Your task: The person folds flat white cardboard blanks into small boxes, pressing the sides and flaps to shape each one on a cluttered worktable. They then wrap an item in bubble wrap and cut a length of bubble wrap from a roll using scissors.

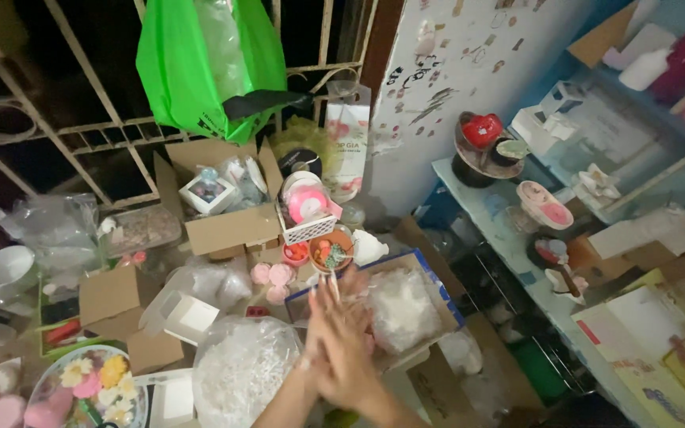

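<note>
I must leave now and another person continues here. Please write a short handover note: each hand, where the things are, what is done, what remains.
Left hand and right hand: pressed together, overlapping, above the blue-edged open cardboard box; whether they hold anything cannot be told.
Things: the box holds a crumpled clear plastic bag of white pieces; a larger clear bag of white pieces lies left of the hands; small round orange bowl of mixed bits just beyond the fingertips.
Done: the box is open.
Left: both bags remain unemptied.

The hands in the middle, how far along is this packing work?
Done: a plate at lower left holds finished flower-shaped pieces. In hand: the left hand and right hand are pressed together over the blue-edged box of white wrapping; what they hold is hidden. Left: the small white box looks empty, and bags of filler lie around.
</note>
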